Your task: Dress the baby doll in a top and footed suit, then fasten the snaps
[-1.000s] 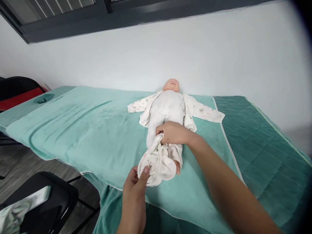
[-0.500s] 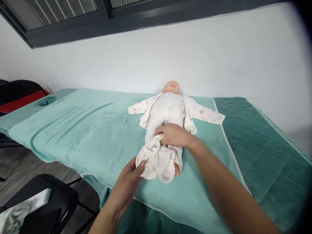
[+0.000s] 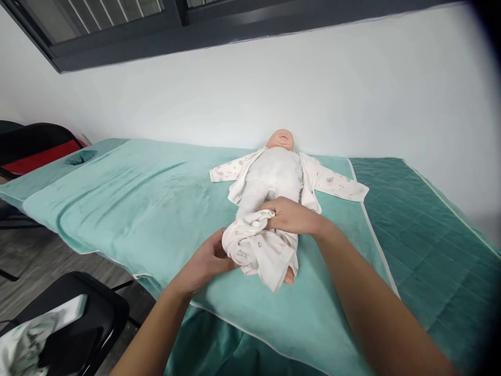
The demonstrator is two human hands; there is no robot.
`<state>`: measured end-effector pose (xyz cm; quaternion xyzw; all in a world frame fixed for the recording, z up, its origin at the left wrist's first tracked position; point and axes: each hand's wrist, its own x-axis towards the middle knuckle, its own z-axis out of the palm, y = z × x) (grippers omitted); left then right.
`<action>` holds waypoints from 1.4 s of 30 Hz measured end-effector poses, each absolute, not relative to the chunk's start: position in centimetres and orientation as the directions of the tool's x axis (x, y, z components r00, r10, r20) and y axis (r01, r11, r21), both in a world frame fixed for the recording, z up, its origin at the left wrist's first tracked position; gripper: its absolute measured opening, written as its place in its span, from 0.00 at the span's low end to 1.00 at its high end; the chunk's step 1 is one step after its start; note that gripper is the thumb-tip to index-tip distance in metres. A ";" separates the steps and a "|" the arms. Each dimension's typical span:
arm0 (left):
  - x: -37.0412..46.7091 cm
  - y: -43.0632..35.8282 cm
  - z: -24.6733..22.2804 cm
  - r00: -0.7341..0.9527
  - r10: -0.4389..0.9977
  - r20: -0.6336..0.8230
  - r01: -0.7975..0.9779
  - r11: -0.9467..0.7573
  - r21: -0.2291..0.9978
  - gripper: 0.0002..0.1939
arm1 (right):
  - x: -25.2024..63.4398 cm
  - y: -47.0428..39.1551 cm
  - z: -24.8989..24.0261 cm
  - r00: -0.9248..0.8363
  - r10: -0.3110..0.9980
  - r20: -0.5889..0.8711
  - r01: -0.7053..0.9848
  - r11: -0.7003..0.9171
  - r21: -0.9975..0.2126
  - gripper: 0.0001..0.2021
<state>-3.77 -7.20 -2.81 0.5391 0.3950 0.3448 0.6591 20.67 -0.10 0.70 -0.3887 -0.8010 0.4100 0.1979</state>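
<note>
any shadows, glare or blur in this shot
Head view: even light, no harsh glare on the wall; head view: soft shadow on the light green sheet by the left hand; head view: right edge goes dark; head view: right hand fairly clear, pattern on the printed garment slightly soft.

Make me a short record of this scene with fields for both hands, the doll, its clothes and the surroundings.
Left hand: against the side of the bunched patterned pants, fingertips hidden
Right hand: gripping the pants' upper part, fingers partly covered
Baby doll: lying face up, white torso, part of a foot showing
Jacket: patterned, open in front, sleeves spread sideways
Surface: teal sheet
Nearby: black chair at lower left, window above
</note>
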 end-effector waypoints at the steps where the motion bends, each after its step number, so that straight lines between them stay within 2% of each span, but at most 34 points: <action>1: -3.7 -7.2 -2.8 0.452 0.878 -0.155 -0.015 0.181 0.983 0.23 | 20.7 -0.1 0.7 -0.622 0.783 -0.002 0.463 0.366 -0.807 0.08; 6: -3.5 -6.6 -3.7 0.218 0.969 -0.119 0.108 0.097 0.989 0.11 | 20.6 -0.3 0.8 -0.619 0.785 0.000 0.499 0.394 -0.772 0.10; 9: -3.3 -5.1 -3.8 0.075 0.995 -0.071 0.173 0.058 0.983 0.08 | 20.7 -0.4 1.0 -0.635 0.772 -0.017 0.505 0.398 -0.766 0.12; 15: -1.6 0.3 -3.3 -0.035 0.997 0.067 0.289 -0.054 0.956 0.09 | 21.0 -0.3 1.2 -0.633 0.773 -0.049 0.555 0.408 -0.725 0.15; 20: 0.0 1.6 -3.9 -0.134 0.962 0.237 0.453 -0.153 0.878 0.09 | 20.5 -0.3 1.0 -0.598 0.801 -0.015 0.599 0.435 -0.672 0.14; 25: -1.5 -3.2 -4.8 -0.250 0.953 0.172 0.472 -0.035 0.881 0.14 | 20.0 0.0 0.3 -0.537 0.840 0.074 0.591 0.437 -0.678 0.08; 27: -2.3 -5.6 -5.0 -0.226 0.968 0.110 0.442 0.002 0.897 0.13 | 19.8 0.1 0.0 -0.512 0.852 0.109 0.595 0.444 -0.670 0.07; 30: -2.4 -8.2 -5.1 -0.048 0.999 -0.018 0.342 0.033 0.939 0.16 | 19.7 0.2 -0.2 -0.490 0.860 0.140 0.602 0.450 -0.660 0.07; 33: -1.8 -8.4 -5.0 0.013 0.999 -0.045 0.324 0.038 0.945 0.16 | 19.8 0.3 -0.3 -0.496 0.856 0.144 0.585 0.452 -0.673 0.06; 37: -1.3 -5.9 -4.6 -0.033 0.994 0.106 0.463 -0.078 0.883 0.13 | 20.2 0.3 -0.2 -0.504 0.852 0.142 0.539 0.439 -0.719 0.06; 40: -1.3 -3.7 -4.6 -0.055 0.967 0.248 0.692 -0.142 0.708 0.12 | 20.3 0.3 -0.1 -0.468 0.868 0.163 0.494 0.411 -0.766 0.05; 42: -1.3 -2.8 -4.9 -0.042 0.953 0.301 0.782 -0.156 0.604 0.14 | 20.2 0.3 -0.2 -0.436 0.884 0.172 0.468 0.385 -0.795 0.05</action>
